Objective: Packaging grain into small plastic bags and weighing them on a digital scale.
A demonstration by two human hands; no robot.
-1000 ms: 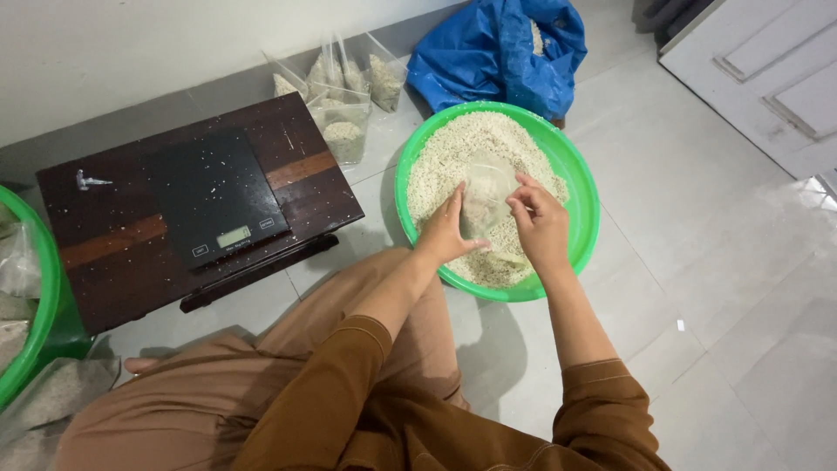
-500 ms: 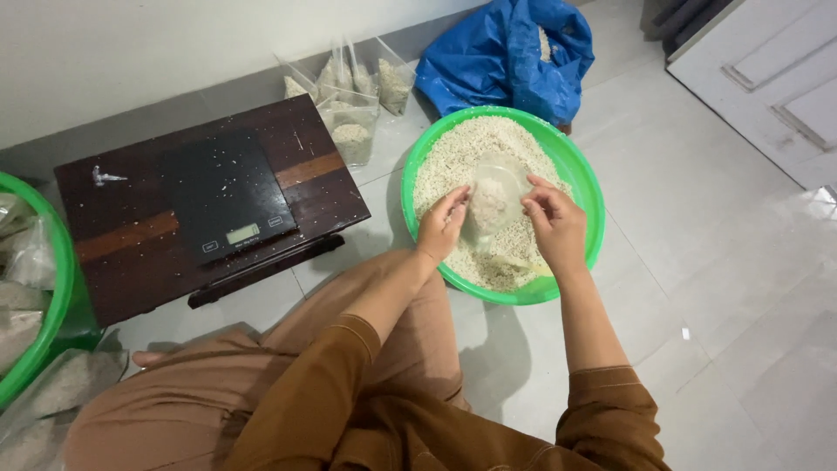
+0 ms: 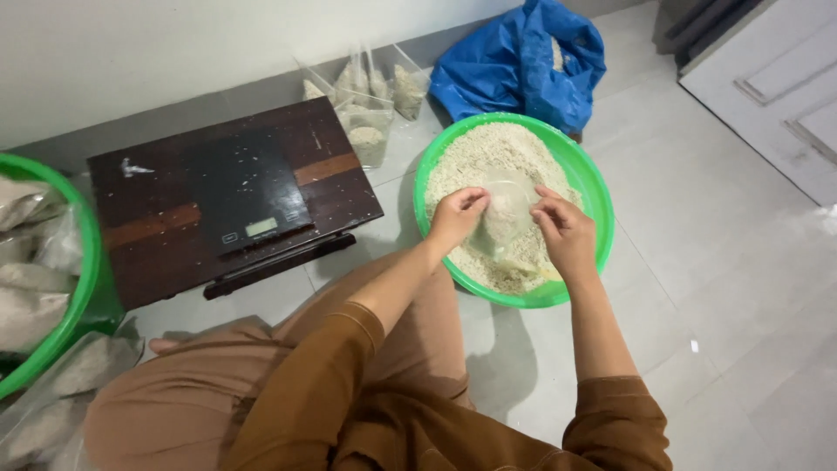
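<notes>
A green round basin (image 3: 582, 171) full of pale grains sits on the tiled floor in front of me. Over it I hold a clear plastic bag (image 3: 506, 214) partly filled with the grains. My left hand (image 3: 455, 218) grips the bag's left edge and my right hand (image 3: 565, 231) grips its right edge, so the bag's mouth stays open between them. The bag's bottom rests on the grain pile.
A black digital scale (image 3: 235, 201) lies on a dark low wooden table (image 3: 174, 253) to the left. Several filled clear bags (image 3: 366, 122) stand by the wall, beside a blue sack (image 3: 523, 61). Another green basin (image 3: 83, 288) with filled bags sits at far left.
My left hand has gone from flat against the bag to closed on its edge. Both hands have lifted the bag's mouth a little. The view has shifted left.
</notes>
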